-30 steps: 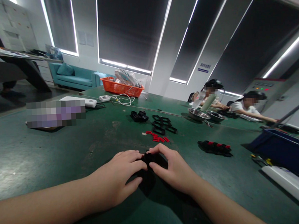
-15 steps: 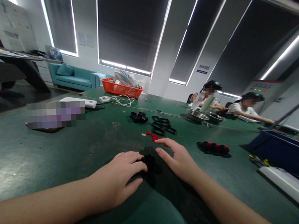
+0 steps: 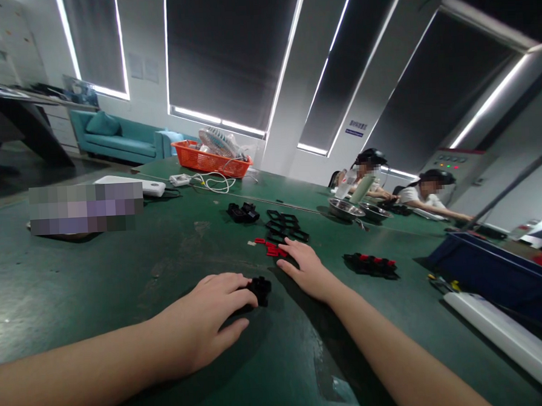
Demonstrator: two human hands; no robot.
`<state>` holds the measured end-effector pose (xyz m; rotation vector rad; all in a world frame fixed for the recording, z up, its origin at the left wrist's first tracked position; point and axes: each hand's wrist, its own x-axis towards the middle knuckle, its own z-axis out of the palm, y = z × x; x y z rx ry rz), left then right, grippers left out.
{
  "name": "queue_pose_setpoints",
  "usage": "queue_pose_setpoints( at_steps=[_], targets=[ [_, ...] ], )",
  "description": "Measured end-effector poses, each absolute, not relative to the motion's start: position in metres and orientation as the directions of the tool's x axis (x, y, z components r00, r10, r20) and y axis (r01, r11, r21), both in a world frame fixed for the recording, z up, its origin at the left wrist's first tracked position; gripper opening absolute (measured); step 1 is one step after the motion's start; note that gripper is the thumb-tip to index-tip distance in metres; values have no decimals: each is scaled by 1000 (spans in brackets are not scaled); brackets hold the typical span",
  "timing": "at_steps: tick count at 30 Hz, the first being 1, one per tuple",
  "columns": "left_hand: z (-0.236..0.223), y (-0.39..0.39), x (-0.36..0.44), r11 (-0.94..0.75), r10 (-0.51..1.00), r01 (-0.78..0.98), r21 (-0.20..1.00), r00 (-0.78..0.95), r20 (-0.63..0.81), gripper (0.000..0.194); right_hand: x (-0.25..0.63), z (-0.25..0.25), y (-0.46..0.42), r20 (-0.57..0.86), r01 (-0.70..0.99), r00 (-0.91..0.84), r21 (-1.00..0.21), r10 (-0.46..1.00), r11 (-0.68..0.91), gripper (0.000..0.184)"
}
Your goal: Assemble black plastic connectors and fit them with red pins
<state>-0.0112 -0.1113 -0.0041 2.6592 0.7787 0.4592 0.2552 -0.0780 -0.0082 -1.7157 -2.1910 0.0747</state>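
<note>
My left hand rests on the green table with its fingers curled over a small black plastic part, pinning it down; the thumb stands apart, and part of the piece is hidden. My right hand reaches forward, thumb and index finger spread, with nothing between them. Its fingertips are at several small red plastic pieces. Just beyond lie several black rectangular frames. Left of these frames sits a cluster of black parts. A black assembly with red pieces in it lies to the right.
A blue bin and a long white device stand at the right. Metal bowls are farther back, near two people. An orange basket, white cable and white power bank lie at the back left.
My right hand has moved forward, away from the black part and up to the red pieces. My left hand stays on the black part. The view has shifted slightly right.
</note>
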Motion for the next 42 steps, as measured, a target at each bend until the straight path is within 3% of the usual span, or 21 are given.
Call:
queue_pose_setpoints(
  at_steps=[14, 34, 42],
  targets=[
    [-6, -111, -13, -800, 556, 445, 402, 801, 222, 29, 256, -7, -81, 332, 935, -130, -272, 934, 227, 25],
    [-8, -110, -13, -823, 531, 419, 383, 807, 259, 28, 260, -13, -75, 303, 882, -96, -416, 948, 222, 32],
    [-9, -111, -13, -809, 547, 436, 394, 803, 237, 28, 263, -12, -74, 335, 882, -8, -442, 942, 165, 17]
  ],
)
